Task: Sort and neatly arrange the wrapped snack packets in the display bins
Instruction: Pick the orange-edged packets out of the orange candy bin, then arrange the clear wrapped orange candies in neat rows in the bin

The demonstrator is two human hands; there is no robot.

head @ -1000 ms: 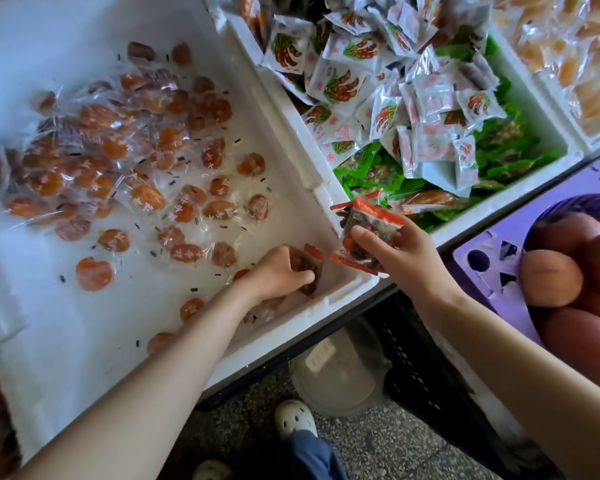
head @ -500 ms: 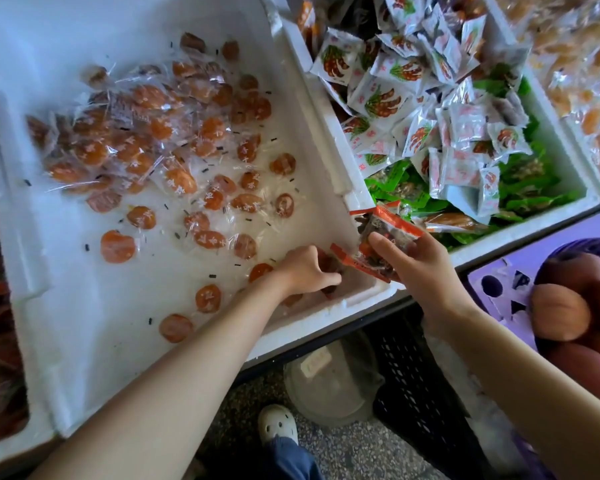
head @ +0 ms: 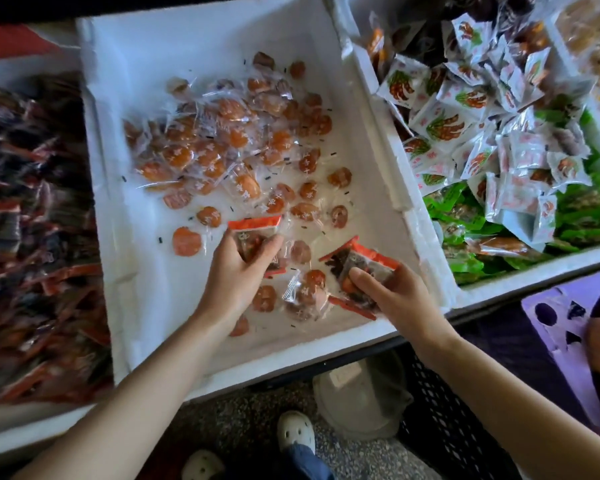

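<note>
A white foam bin (head: 146, 278) fills the middle of the head view and holds several clear-wrapped orange snack packets (head: 222, 147). My left hand (head: 234, 278) grips a red-edged dark snack packet (head: 255, 233) lifted above the bin's floor. My right hand (head: 392, 292) holds a small bunch of the same red-edged packets (head: 355, 261) over the bin's near right corner. A few orange packets (head: 305, 289) lie between my two hands.
The bin on the left (head: 39, 237) is heaped with red-edged dark packets. The bin on the right (head: 534, 271) holds white printed packets (head: 465, 112) above green ones (head: 582, 220). A purple crate (head: 555, 327) with round fruit stands at far right. Below are floor and my shoes (head: 297, 431).
My left hand has lifted a red-edged packet out of the bin's near corner. My right hand moved its packets from the bin's right rim to inside the bin. The view shifted right.
</note>
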